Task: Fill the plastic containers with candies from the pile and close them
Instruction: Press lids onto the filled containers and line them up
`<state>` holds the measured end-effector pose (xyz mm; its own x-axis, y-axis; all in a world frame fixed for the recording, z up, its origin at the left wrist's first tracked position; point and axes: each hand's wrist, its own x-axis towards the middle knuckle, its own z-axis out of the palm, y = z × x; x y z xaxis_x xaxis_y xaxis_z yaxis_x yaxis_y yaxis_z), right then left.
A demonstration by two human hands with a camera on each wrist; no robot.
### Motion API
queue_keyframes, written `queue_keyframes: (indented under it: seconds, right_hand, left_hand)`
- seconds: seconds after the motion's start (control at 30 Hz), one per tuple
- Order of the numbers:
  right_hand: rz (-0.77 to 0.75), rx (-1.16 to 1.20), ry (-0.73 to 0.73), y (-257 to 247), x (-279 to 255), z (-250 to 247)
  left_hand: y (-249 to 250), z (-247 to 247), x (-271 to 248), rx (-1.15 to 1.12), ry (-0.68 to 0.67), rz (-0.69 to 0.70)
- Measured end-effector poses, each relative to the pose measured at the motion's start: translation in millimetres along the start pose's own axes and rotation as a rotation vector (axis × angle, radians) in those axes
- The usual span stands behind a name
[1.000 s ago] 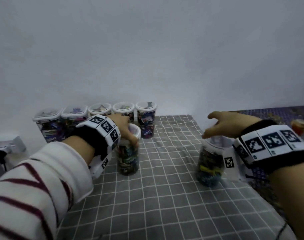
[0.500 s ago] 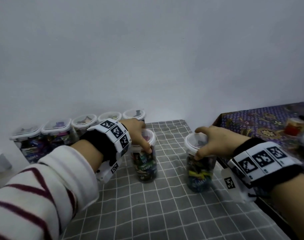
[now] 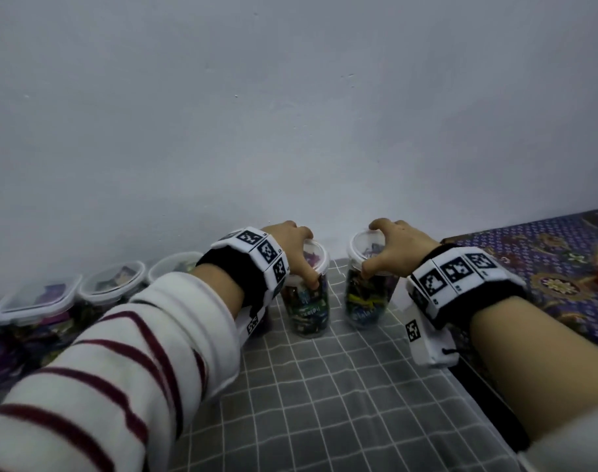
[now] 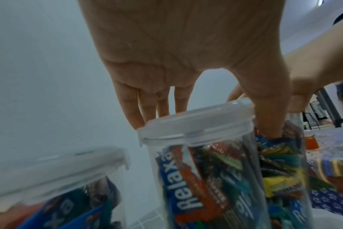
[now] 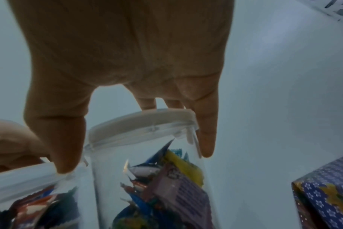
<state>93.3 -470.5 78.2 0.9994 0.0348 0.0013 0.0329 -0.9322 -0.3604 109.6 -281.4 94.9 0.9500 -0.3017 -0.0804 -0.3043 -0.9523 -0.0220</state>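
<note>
Left hand (image 3: 287, 248) gripping the lid of a candy-filled jar (image 3: 307, 301) from above, right hand (image 3: 393, 250) clamped likewise on a second jar (image 3: 369, 301) at its 3 o'clock, both upright on a checked cloth (image 3: 341, 396), closed tubs (image 3: 113, 284) lined at 9 o'clock

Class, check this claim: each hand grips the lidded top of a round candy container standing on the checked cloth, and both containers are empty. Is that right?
Not quite. The left hand and right hand do each grip a lidded round container on the checked cloth, but the left container and right container are filled with wrapped candies, as both wrist views show.
</note>
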Motion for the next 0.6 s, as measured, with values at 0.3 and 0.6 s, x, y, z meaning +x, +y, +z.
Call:
queue_keyframes:
  seconds: [0.3,0.6]
  right_hand:
    - [-0.017,0.062,0.008,-6.7,47.0,29.0]
    - [0.008,0.052,0.070,-15.2,57.8,37.3]
  left_hand:
    - [-14.3,6.8,34.2,0.004,-0.042,0.018]
    - [-19.6,7.8,44.0,-0.032,-0.079,0.051]
